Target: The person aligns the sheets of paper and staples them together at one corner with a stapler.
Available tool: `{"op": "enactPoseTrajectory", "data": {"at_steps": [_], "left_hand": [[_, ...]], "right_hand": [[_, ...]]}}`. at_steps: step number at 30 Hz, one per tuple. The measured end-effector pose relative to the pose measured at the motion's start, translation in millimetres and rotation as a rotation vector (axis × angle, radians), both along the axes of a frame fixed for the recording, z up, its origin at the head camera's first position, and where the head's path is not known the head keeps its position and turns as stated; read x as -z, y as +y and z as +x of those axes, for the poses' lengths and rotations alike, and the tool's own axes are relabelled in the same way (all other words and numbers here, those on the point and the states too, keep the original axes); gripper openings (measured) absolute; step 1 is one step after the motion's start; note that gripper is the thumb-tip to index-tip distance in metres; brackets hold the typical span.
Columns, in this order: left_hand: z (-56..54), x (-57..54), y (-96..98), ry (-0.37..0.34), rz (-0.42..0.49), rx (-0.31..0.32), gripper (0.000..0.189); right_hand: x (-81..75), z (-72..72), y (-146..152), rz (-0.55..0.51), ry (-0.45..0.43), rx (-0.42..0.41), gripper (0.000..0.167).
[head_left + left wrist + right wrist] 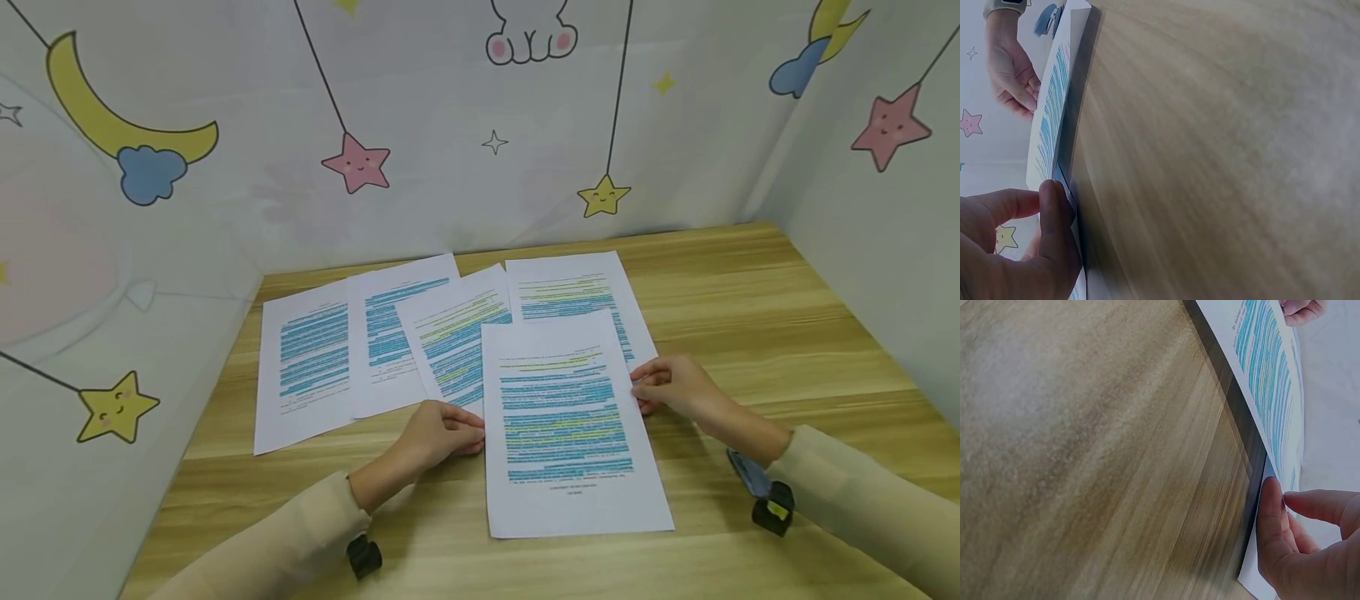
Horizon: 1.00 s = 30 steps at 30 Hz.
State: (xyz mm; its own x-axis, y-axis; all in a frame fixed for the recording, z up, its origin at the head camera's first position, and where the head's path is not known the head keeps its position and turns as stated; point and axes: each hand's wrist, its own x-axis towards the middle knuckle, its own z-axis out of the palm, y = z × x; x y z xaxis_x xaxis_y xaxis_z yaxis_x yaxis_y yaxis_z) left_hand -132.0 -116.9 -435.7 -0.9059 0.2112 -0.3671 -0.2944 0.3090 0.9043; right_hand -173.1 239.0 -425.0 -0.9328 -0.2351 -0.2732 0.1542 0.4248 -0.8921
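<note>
A printed sheet of paper with blue and yellow highlighting lies between my two hands in the head view, its print upside down. My left hand pinches its left edge between thumb and fingers. On the opposite edge, my right hand pinches the paper the same way. Both wrist views show a shadow strip under the sheet, its near edge raised off the wood. The left wrist view has the left thumb and fingers at the paper's edge; in the right wrist view the right fingers grip the other side.
Several more highlighted sheets overlap behind, along the table's back. A blue stapler lies by the right forearm, partly hidden. The wooden table meets a white backdrop printed with stars and moons.
</note>
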Motion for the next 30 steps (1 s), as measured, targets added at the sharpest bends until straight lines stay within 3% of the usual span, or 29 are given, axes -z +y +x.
{"op": "enactPoseTrajectory", "data": {"at_steps": [10,21,30], "left_hand": [[-2.5,-0.6,-2.3,0.027,-0.031,0.023,0.018],[-4.7,0.6,-3.8,0.053,-0.031,0.033,0.017],[-7.9,-4.8,-5.0,0.151,-0.095,0.045,0.013]], "right_hand": [[2.6,-1.7,1.8,0.043,-0.013,0.002,0.028],[3.5,-2.9,4.7,0.007,-0.045,0.006,0.027],[3.6,-3.0,5.7,-0.017,-0.04,-0.002,0.023]]}}
